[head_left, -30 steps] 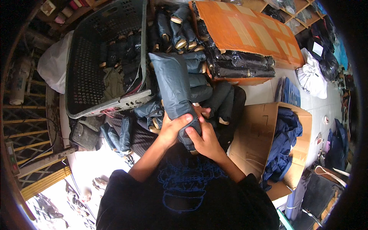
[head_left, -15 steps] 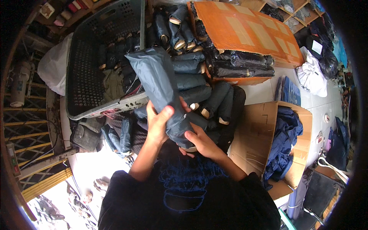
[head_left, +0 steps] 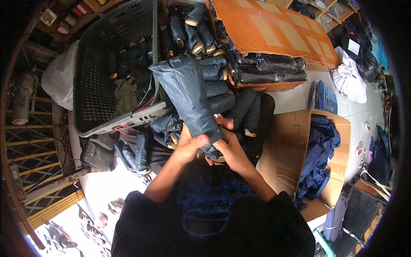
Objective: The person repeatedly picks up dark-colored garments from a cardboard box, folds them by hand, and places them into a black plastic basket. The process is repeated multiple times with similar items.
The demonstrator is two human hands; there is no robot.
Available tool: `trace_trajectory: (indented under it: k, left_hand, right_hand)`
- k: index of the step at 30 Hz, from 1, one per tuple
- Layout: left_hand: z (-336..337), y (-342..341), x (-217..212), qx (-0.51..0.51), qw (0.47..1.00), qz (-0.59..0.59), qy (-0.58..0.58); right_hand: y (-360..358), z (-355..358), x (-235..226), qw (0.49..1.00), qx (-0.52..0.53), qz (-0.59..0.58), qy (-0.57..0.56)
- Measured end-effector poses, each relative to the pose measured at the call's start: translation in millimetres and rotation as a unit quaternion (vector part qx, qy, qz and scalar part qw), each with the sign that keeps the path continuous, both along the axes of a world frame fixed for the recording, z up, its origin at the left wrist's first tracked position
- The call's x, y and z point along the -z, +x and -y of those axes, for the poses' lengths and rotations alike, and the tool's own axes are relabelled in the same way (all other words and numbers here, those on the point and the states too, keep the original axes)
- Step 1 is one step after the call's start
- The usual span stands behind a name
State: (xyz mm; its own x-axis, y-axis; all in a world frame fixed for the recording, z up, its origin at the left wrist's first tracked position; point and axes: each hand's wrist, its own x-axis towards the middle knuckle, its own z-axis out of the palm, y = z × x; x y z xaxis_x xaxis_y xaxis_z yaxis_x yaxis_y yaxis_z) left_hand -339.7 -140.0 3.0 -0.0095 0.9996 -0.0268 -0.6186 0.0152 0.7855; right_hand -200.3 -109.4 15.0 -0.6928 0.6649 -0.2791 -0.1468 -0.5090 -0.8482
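You seem to be working the sleeve at the narrow lower end of the blue-grey bundle (head_left: 184, 92), both left hand (head_left: 188, 143) and right hand (head_left: 232, 150) wrapped around it, which calls for steady finger pressure. Its wide upper end, smooth, creased and faintly shiny, overlaps the right edge of the perforated plastic basket (head_left: 95, 88) in view.

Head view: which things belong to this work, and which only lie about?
Likely the work: blue-grey wrapped bundle, in left hand and right hand; similar bundles beyond.

Likely lying about: orange carton; white bag, far right; navy cloth.
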Motion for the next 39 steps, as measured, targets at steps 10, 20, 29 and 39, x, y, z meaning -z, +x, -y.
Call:
trace_trajectory:
  k: [10,20,29,39]
  left_hand:
    - [-10.1,-3.0,-21.7,-0.087,0.996,0.033,-0.011]
    - [2.1,21.8,-26.0,-0.100,0.993,0.052,0.022]
    - [7.5,25.3,-13.5,-0.102,0.993,0.053,-0.029]
    - [10.0,41.9,8.0,-0.291,0.948,-0.131,-0.022]
  right_hand:
    - [0.6,2.5,7.1,0.998,-0.011,0.028,-0.058]
    - [-0.6,0.6,-21.8,0.997,0.079,0.015,0.016]
    - [-10.8,-0.2,-14.5,0.980,0.119,0.089,0.130]
    - [-13.4,-11.9,19.4,0.987,0.136,0.062,0.052]
